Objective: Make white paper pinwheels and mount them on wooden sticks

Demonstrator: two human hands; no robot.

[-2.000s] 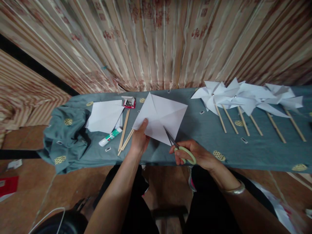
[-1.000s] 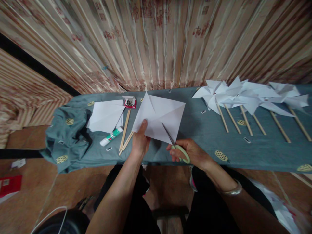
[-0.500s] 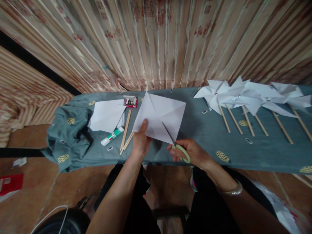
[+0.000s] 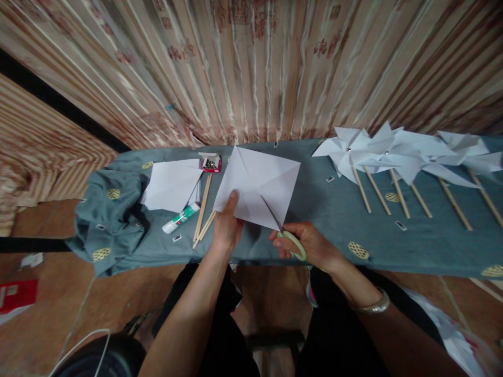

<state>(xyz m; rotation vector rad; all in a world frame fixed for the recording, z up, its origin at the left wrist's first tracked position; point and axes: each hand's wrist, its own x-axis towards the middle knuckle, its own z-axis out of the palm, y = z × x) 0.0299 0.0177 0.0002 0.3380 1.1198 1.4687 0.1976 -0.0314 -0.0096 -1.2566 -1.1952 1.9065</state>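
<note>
Paper stack (image 4: 171,186): left. Glue stick (image 4: 181,217): at the stack's near side. Sticks (image 4: 201,210): right of these. Left hand (image 4: 227,225): pinching the sheet's near edge, thumb uppermost. Sheet (image 4: 261,175): just beyond both hands. Scissors (image 4: 294,239): one blade across the sheet's near right part. Right hand (image 4: 314,246): fingers curled round the handles. Pinwheels (image 4: 416,146): far right.

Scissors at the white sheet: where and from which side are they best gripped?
Best by the pale green handle, coming from the person's near right, where the right hand holds it. The visible blade points away and leftward over the white sheet, leaving the handle's rounded loop toward that hand. I'd avoid gripping that slim blade; the second one can't be seen.
</note>
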